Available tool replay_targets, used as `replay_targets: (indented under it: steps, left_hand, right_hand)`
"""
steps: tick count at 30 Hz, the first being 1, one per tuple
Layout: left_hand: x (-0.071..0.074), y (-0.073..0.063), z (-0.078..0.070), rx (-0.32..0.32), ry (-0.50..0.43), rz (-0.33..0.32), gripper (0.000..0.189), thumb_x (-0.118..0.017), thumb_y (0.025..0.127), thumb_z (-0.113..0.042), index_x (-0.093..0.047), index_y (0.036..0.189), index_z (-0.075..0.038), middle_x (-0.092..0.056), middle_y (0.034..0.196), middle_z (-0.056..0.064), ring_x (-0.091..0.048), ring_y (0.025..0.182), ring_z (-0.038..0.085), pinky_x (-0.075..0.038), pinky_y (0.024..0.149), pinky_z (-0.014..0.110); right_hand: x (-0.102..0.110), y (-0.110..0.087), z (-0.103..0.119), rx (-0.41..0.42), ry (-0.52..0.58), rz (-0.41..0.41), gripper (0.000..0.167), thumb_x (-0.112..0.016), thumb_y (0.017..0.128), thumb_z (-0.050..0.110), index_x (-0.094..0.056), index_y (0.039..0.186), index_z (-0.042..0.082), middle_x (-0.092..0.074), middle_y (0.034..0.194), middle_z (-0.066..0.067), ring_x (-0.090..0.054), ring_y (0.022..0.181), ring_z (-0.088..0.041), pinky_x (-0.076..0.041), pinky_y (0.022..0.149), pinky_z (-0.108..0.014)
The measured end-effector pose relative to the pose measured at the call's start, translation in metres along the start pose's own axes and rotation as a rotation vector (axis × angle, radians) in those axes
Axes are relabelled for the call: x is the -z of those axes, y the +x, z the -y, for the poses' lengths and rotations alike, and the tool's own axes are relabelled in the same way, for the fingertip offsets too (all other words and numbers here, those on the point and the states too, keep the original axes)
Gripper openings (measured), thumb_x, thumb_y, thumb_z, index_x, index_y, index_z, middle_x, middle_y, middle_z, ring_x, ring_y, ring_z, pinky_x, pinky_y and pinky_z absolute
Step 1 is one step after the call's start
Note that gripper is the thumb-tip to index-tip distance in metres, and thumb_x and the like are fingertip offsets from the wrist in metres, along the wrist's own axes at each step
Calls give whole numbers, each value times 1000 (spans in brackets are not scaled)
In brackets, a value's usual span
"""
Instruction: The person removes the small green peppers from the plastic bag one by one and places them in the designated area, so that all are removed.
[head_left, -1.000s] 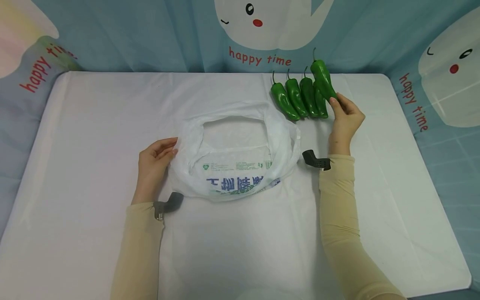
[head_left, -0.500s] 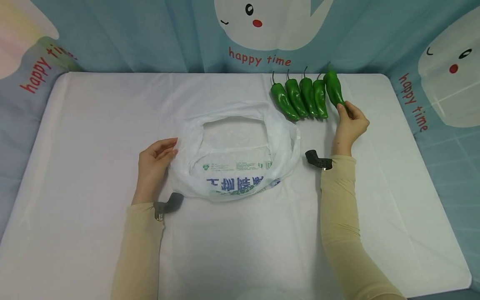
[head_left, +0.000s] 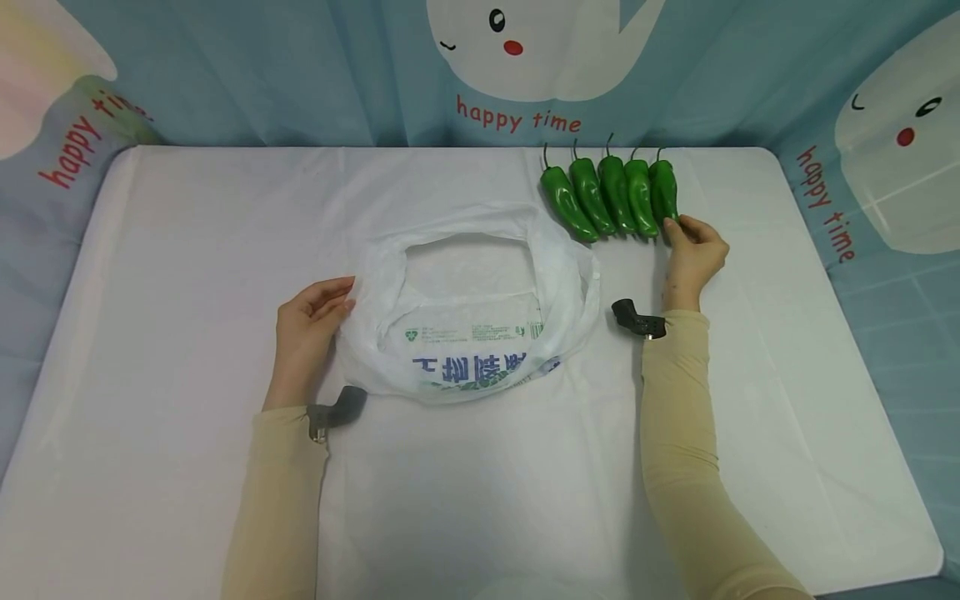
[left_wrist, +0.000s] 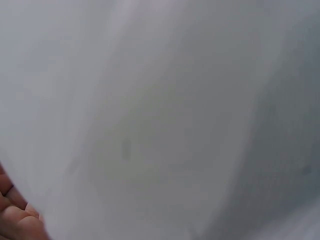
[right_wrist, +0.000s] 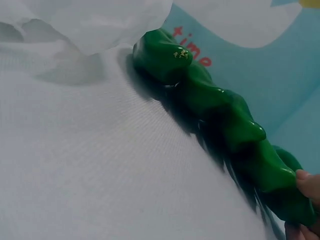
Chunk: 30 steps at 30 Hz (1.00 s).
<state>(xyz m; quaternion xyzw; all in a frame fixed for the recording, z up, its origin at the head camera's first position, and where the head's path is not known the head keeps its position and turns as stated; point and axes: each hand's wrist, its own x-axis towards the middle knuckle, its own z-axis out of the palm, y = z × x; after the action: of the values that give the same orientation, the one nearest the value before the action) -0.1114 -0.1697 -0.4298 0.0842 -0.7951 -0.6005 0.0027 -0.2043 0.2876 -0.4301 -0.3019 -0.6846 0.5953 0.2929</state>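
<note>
Your five green peppers lie side by side in a row at the upper right of centre on the table, and the white plastic bag sits mouth-open in the middle with nothing visible inside, so none looks bagged yet. Your right hand pinches the tip of the rightmost pepper, thumb and fingers curled round it. Your left hand grips the bag's left rim, fingers curled over the plastic.

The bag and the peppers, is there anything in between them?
No. In the head view, only bare white tablecloth lies between the plastic bag and the row of green peppers. The right hand touches the last pepper.
</note>
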Motion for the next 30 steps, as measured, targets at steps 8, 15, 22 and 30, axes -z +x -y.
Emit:
replay_targets:
  steps: [8, 15, 22, 30]
  left_hand:
    - [0, 0, 0, -1, -1, 3, 32, -61, 90, -2, -60, 122, 4, -61, 120, 15, -60, 98, 3, -47, 84, 12]
    - [0, 0, 1, 4, 4, 4, 32, -61, 90, -2, -60, 122, 3, -61, 120, 15, -61, 98, 2, -47, 85, 12]
    - [0, -1, 1, 2, 0, 5, 32, -61, 91, -3, -60, 122, 3, -61, 119, 16, -60, 98, 2, -47, 84, 12]
    - [0, 0, 0, 6, -2, 6, 32, -61, 91, -2, -60, 122, 3, -60, 120, 16, -60, 100, 4, -47, 84, 12]
  right_hand:
    - [-1, 1, -4, 21, 6, 78, 29, -73, 82, 4, -67, 109, -3, -63, 109, -10, -60, 100, -15, -48, 86, -20]
    - [-2, 1, -4, 47, 36, 190, 36, -62, 88, -4, -59, 123, -3, -56, 129, -17, -53, 118, -18, -42, 95, -17]
    - [-2, -1, -5, 105, -11, 205, 32, -65, 86, -3, -63, 118, -2, -60, 123, -16, -57, 113, -18, -45, 94, -20]
    - [-2, -1, -5, 99, -4, 238, 32, -65, 86, -3, -64, 117, -1, -60, 122, -15, -57, 109, -19, -46, 93, -21]
